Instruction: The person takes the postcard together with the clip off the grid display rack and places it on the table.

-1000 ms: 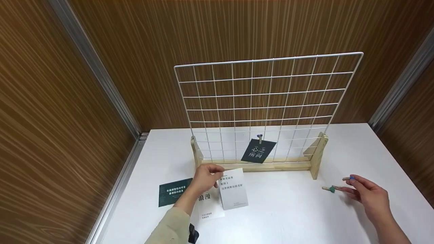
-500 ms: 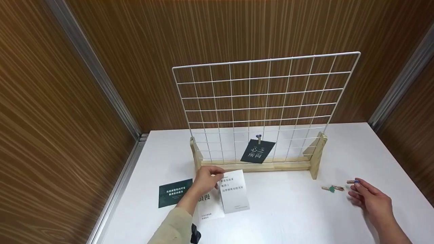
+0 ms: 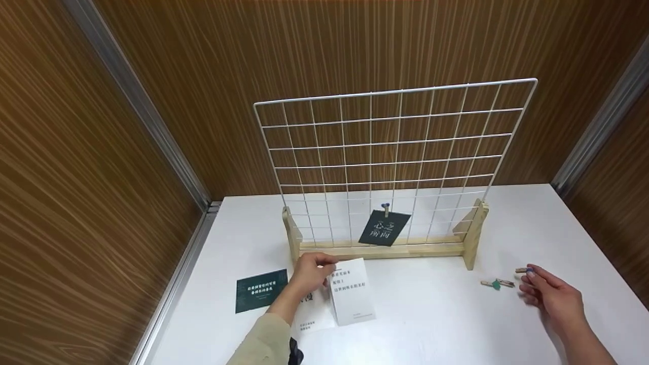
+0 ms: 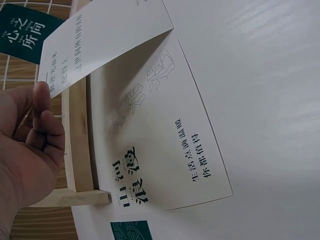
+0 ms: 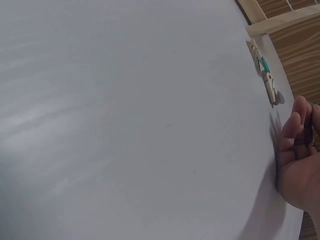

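Note:
My left hand point(image 3: 308, 275) pinches a corner of a white printed card point(image 3: 352, 299). In the left wrist view this card point(image 4: 110, 35) tilts up over a second white card point(image 4: 165, 150) lying on the table. At the right, my right hand point(image 3: 556, 293) pinches a small wooden clothespin point(image 3: 521, 270) with a blue piece on it. Near those fingers two more clothespins point(image 3: 496, 285) lie on the table, one with a green decoration. In the right wrist view the held clothespin is hidden by the fingers.
Behind the hands stands a white wire grid point(image 3: 395, 139) on a wooden base point(image 3: 421, 250). A dark card point(image 3: 384, 234) hangs on it from a blue-topped clothespin point(image 3: 386, 209). Left of my left hand, a dark green card point(image 3: 261, 299) lies on the white table point(image 3: 431, 324).
My right hand has drawn the blue clothespin off to the right, away from the two on the table. The left hand and its card have shifted slightly toward me.

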Demonstrator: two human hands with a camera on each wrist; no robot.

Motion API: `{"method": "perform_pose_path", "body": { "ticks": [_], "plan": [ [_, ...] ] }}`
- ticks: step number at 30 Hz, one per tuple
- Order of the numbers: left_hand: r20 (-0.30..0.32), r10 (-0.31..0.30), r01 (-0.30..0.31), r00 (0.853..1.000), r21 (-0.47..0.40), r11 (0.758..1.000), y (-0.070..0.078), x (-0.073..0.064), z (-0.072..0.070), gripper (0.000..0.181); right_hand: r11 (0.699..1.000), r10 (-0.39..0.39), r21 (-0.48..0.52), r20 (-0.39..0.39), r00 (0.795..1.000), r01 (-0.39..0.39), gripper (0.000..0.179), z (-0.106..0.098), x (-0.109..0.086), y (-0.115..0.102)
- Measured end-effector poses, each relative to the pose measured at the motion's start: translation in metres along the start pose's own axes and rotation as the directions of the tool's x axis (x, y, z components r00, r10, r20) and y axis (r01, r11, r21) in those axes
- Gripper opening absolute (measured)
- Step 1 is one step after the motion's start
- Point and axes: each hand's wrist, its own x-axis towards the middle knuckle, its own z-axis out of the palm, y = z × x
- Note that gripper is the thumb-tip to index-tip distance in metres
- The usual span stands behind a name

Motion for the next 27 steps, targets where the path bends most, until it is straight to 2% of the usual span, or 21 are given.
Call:
{"method": "perform_pose_path", "body": {
  "ticks": [3, 6, 17, 21, 25, 27],
  "plan": [
    [-0.002, 0.001, -0.001, 1.000, 0.004, 1.000, -0.002, 0.000, 0.002, 0.018, 1.000, 0.000, -0.015, -0.008, 1.000, 0.000, 0.015, 0.000, 0.002, 0.002],
    [-0.006, -0.008, 0.008, 1.000, 0.014, 1.000, -0.003, 0.000, 0.004, 0.018, 0.998, -0.004, -0.070, -0.027, 1.000, 0.003, 0.016, -0.001, 0.004, 0.004],
    [0.007, -0.024, 0.024, 1.000, 0.014, 1.000, -0.005, 0.001, 0.009, 0.019, 0.973, -0.032, -0.232, -0.067, 0.997, 0.015, 0.036, -0.007, 0.005, 0.009],
    [0.007, -0.039, 0.039, 0.999, 0.013, 0.999, -0.007, 0.002, 0.011, 0.020, 0.953, -0.037, -0.304, -0.078, 0.996, 0.012, 0.024, -0.004, 0.006, 0.009],
    [0.013, -0.038, 0.038, 0.999, -0.014, 0.999, -0.010, 0.002, 0.011, 0.020, 0.924, -0.054, -0.382, -0.077, 0.996, 0.020, 0.046, -0.001, 0.008, 0.009],
    [0.016, -0.036, 0.036, 0.999, -0.022, 0.999, -0.011, 0.002, 0.010, 0.020, 0.914, -0.058, -0.406, -0.075, 0.995, 0.022, 0.050, 0.000, 0.009, 0.010]
  ]
}}
